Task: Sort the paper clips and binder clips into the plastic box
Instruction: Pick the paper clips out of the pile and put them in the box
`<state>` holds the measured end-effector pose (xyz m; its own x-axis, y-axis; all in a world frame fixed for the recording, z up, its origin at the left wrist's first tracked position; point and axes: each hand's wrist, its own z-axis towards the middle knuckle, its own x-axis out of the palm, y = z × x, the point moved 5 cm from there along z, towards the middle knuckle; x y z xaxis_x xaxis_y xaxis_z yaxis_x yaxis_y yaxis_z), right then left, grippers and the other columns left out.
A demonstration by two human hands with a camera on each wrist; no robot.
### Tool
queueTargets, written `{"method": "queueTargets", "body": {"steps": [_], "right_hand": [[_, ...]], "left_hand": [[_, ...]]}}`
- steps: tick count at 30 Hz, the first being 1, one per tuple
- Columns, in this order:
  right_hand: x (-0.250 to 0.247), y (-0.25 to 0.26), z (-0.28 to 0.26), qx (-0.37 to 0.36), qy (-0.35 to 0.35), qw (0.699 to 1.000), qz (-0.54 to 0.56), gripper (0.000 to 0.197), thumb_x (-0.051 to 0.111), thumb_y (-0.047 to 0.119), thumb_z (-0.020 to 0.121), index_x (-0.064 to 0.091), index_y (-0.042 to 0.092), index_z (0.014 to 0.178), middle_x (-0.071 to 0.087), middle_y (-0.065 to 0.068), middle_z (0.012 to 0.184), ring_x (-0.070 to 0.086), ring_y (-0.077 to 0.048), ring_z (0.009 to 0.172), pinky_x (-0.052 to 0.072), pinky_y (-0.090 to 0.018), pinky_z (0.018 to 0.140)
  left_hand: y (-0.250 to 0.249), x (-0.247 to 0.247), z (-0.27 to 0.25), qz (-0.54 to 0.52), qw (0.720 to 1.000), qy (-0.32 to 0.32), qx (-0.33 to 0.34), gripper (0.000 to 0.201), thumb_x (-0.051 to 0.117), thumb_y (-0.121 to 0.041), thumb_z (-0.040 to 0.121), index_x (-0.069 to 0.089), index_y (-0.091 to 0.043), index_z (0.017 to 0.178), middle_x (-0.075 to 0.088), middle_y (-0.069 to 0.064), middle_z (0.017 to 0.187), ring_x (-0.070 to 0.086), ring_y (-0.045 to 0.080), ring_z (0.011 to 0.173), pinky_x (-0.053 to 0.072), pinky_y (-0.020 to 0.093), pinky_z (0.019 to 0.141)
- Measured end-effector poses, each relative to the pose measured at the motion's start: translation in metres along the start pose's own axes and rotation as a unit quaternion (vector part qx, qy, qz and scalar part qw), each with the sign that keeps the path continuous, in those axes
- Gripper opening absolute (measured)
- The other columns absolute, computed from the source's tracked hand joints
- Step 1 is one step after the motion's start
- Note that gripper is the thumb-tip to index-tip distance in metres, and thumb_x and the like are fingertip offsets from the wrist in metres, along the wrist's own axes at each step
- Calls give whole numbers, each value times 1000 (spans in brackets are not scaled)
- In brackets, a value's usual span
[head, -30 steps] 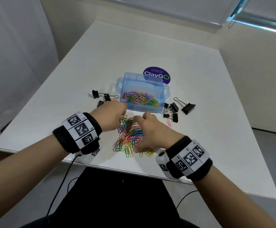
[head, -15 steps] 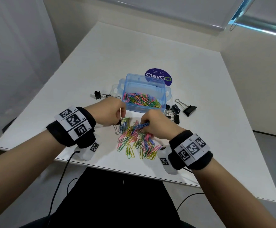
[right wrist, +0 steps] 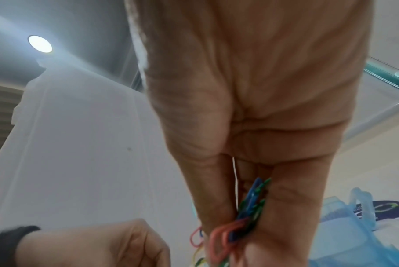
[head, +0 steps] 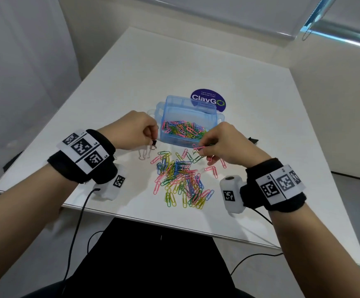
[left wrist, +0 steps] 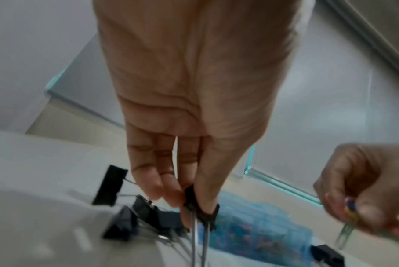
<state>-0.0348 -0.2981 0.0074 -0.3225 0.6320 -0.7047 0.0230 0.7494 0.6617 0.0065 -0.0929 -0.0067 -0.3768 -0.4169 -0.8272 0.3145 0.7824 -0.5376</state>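
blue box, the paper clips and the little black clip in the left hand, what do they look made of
Blue box: translucent plastic, glossy; the clips inside show through its wall.
Paper clips: thin bent wire, apparently colour-coated, in pink, green, yellow and blue.
Black binder clip pinched by the left hand: probably dark-finished sheet metal, with bare silvery wire handles.

The white table [head: 196, 67] bears a blue plastic box [head: 168, 138], loose paper clips [head: 181, 179] (many colours), and a purple sticker [head: 209, 100].
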Motion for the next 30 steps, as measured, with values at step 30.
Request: {"method": "queueTargets", "body": {"steps": [30], "right_hand": [[54, -28, -34, 93, 114, 964, -219, 62, 86, 25, 56, 45, 13, 102, 34, -5, 107, 53, -23, 86, 52, -36, 73]], "left_hand": [[-51, 81, -16, 189, 967, 146, 92, 74, 83, -35, 60, 47, -9, 119, 40, 6, 109, 57, 27, 85, 49, 36, 67]]}}
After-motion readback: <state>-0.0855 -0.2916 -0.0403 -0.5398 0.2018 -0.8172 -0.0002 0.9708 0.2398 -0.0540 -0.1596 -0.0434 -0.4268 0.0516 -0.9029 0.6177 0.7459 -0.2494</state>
